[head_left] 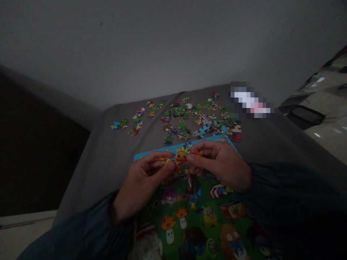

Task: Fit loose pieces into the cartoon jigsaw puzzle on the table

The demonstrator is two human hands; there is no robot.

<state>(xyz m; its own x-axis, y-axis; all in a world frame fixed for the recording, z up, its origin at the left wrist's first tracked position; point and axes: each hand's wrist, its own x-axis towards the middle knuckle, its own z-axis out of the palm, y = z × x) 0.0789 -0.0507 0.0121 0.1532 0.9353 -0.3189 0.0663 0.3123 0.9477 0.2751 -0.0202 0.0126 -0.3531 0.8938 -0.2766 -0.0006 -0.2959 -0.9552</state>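
Observation:
My left hand [148, 180] is closed, with thumb and fingers pinching a yellow-orange jigsaw piece [176, 167]. Close by on the other side, my right hand [218, 162] grips another orange jigsaw piece [199, 153] between thumb and forefinger; the fingers cover part of it. Both hands hover over the upper part of a puzzle board [151, 152] with a blue edge and a printed cartoon picture. An orange character with a yellow crown of petals [181, 155] shows in the gap between the hands. The picture is dim, so the pieces' outlines are hard to make out.
Many loose jigsaw pieces [181, 124] lie scattered beyond the board on a grey cloth [108, 159]. A smaller group [119, 124] sits to the left. A blurred-out object [251, 103] rests at the back right. A pale wall [162, 47] rises behind the cloth.

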